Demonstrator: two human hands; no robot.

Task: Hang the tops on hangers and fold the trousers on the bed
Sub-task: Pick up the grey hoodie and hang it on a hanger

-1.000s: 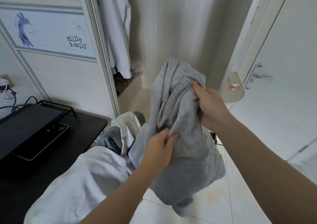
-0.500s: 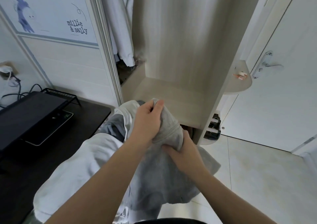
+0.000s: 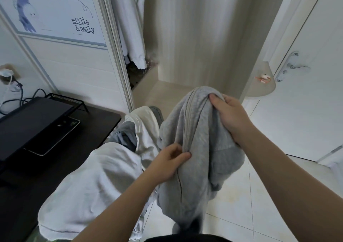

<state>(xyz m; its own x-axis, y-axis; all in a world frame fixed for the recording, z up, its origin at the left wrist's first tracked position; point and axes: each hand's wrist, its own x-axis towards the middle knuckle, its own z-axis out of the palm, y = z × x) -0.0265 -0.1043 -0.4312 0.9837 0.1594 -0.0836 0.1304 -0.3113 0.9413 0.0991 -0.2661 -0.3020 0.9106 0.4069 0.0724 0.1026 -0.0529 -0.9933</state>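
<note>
- A bunched grey fleece garment (image 3: 196, 145) is held up in front of an open pale wooden wardrobe (image 3: 194, 37).
- Its top fold is gripped by the right hand (image 3: 229, 115), fingers curled into the cloth.
- A ribbed edge lower down is pinched by the left hand (image 3: 168, 161).
- White clothing (image 3: 89, 186) is draped beside a black desk (image 3: 27, 195).

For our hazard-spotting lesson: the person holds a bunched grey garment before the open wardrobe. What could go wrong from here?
The grey garment is bunched between the right hand and left hand; its hanging lower end may drag on the tiled floor. The white clothes heaped beside the left forearm could be knocked off. No hanger is in view, so hanging may stall.
</note>
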